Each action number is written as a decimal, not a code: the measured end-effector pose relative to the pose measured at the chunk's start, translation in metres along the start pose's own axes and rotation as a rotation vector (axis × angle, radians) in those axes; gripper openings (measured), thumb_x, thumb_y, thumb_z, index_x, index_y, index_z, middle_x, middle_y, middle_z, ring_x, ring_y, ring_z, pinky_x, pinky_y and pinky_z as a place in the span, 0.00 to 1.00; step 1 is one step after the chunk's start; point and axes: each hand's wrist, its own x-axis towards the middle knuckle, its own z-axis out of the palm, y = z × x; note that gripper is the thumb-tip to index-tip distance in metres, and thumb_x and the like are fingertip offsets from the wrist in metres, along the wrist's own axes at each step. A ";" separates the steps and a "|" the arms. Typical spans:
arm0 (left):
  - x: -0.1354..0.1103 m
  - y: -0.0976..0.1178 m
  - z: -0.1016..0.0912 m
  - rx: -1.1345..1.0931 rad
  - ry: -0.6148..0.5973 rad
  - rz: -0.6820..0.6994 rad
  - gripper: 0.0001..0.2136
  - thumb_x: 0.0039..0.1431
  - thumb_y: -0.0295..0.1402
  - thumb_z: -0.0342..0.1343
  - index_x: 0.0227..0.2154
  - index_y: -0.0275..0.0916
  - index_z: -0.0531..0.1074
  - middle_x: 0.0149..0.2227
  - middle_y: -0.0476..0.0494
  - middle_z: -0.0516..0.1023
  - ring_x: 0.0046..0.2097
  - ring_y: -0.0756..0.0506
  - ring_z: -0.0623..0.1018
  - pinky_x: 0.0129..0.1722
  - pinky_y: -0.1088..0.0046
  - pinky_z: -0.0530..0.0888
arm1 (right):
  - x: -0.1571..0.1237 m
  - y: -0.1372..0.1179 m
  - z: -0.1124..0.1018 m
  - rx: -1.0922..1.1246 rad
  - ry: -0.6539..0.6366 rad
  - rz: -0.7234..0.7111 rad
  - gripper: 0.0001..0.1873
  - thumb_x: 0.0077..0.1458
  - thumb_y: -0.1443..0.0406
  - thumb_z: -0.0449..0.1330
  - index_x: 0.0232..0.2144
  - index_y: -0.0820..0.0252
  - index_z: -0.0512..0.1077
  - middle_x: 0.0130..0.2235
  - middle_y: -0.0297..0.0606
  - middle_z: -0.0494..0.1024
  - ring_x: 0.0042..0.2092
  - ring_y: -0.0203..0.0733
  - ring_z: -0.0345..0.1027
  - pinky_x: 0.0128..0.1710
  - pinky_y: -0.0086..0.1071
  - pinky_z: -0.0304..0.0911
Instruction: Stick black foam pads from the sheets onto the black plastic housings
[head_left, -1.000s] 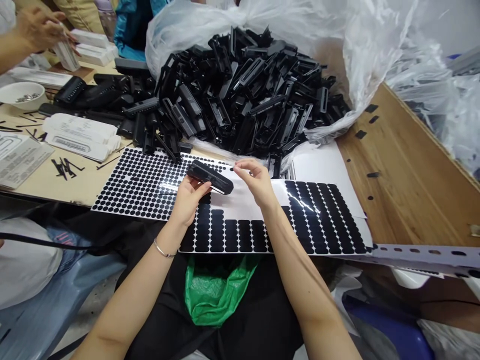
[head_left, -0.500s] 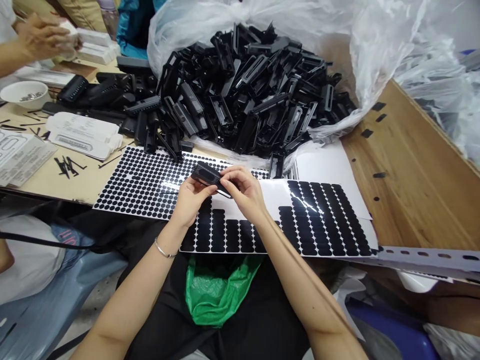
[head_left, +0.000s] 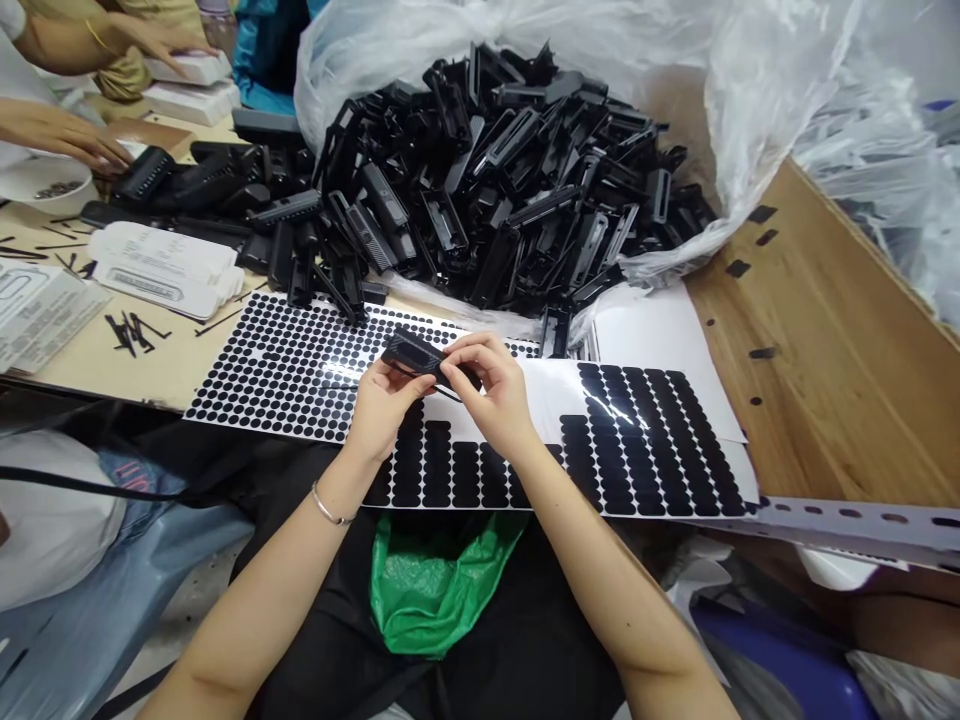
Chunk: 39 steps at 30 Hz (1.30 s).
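Observation:
My left hand [head_left: 382, 405] grips a small black plastic part [head_left: 412, 353] from below, fingers closed on its left end. My right hand [head_left: 491, 392] pinches the part's right end, thumb and fingers pressed on it. Both hands hover over a white sheet of black oblong stickers [head_left: 637, 440], part of which is bare. To the left lies a sheet of small round black stickers [head_left: 277, 365]. Behind them a big pile of black plastic parts [head_left: 495, 170] spills out of a clear plastic bag [head_left: 735, 90].
Another person's hands [head_left: 82, 140] work at the far left near white boxes [head_left: 161, 265], a white bowl [head_left: 34, 190] and loose black strips [head_left: 131, 332]. A wooden board [head_left: 825, 350] lies to the right. A green bag [head_left: 435, 580] rests on my lap.
My right hand came from beside the part onto its right end and now presses there. The other person's hands moved down from the white boxes toward the black parts.

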 end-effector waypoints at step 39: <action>-0.005 0.007 -0.006 0.110 -0.180 0.118 0.15 0.44 0.33 0.74 0.34 0.41 0.77 0.33 0.47 0.81 0.38 0.46 0.81 0.42 0.72 0.78 | 0.016 0.016 -0.037 0.155 -0.225 0.371 0.20 0.59 0.49 0.61 0.46 0.54 0.74 0.46 0.40 0.78 0.45 0.43 0.74 0.46 0.39 0.72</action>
